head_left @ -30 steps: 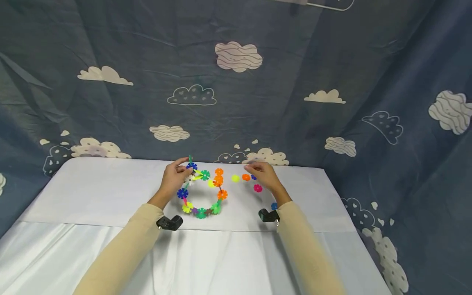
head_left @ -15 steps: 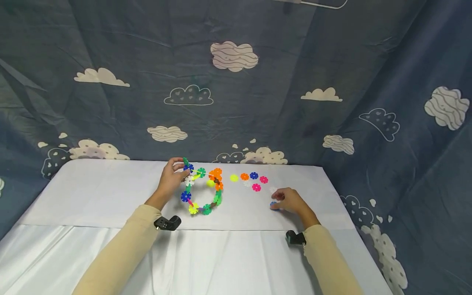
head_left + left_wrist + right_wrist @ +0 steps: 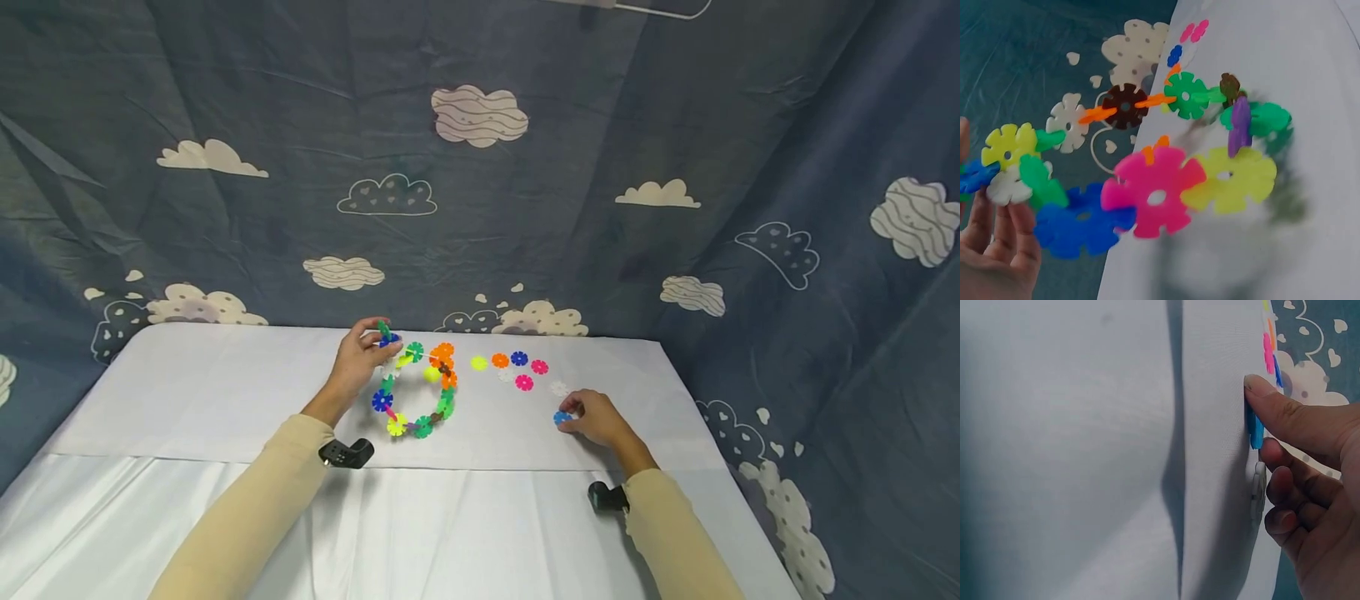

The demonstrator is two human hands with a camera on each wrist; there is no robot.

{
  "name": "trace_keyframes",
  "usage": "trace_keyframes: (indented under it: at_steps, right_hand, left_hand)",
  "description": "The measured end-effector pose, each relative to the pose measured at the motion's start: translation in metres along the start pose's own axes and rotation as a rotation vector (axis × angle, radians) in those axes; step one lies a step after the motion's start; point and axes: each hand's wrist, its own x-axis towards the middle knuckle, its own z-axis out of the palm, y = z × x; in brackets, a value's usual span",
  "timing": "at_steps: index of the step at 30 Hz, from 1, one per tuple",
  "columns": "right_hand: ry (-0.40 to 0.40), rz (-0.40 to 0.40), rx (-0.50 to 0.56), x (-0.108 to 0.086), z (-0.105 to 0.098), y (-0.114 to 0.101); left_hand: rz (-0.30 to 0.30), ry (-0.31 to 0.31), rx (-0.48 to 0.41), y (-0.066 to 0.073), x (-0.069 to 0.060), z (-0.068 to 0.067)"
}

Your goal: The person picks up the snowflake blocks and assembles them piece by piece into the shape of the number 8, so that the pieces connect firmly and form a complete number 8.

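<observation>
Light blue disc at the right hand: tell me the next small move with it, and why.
Probably lift the light blue disc toward the chain of linked discs. The right hand appears to pinch it low at the white cloth, while the left hand holds the chain by one part, so joining it there seems the likely aim.
</observation>
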Motion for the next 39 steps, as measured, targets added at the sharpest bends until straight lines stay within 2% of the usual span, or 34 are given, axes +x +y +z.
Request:
trace_keyframes:
  at_steps: [6, 9, 12, 15, 17, 20, 22, 26, 29, 32, 35, 39]
  right_hand:
    - [0.004, -0.018, 0.0, 0.001, 0.001, -0.002]
    - [0.013, -0.018, 0.013, 0.001, 0.001, -0.003]
    - [0.018, -0.058, 0.035, 0.0, 0.002, -0.004]
    - [0.051, -0.106, 0.113, 0.002, 0.004, -0.01]
    - [0.076, -0.165, 0.23, 0.008, 0.003, -0.02]
    - [0.104, -0.254, 0.429, 0.018, -0.001, -0.056]
    - [0.095, -0.323, 0.543, 0.027, -0.004, -0.087]
    - [0.062, -0.466, 0.639, 0.043, -0.01, -0.155]
    - [0.008, -0.578, 0.661, 0.05, -0.015, -0.196]
    - [-0.02, -0.627, 0.633, 0.056, -0.017, -0.224]
    - [-0.012, -0.649, 0.584, 0.06, -0.018, -0.239]
    - [-0.012, -0.692, 0.569, 0.063, -0.016, -0.248]
  left_hand:
    - [-0.01, 0.115, -0.02, 0.001, -0.001, 0.008]
    - [-0.003, 0.135, -0.037, 0.002, -0.004, 0.01]
    - [0.021, 0.145, -0.049, 0.003, -0.007, 0.011]
    - [0.039, 0.153, -0.06, 0.004, -0.009, 0.011]
    - [0.049, 0.151, -0.061, 0.005, -0.009, 0.012]
    - [0.067, 0.15, -0.054, 0.006, -0.01, 0.013]
    - [0.082, 0.149, -0.046, 0.006, -0.011, 0.014]
    - [0.092, 0.147, -0.025, 0.006, -0.011, 0.017]
    - [0.108, 0.138, -0.005, 0.007, -0.012, 0.02]
    - [0.128, 0.125, 0.013, 0.007, -0.012, 0.024]
    - [0.144, 0.105, 0.022, 0.008, -0.012, 0.027]
    - [0.155, 0.093, 0.014, 0.009, -0.013, 0.029]
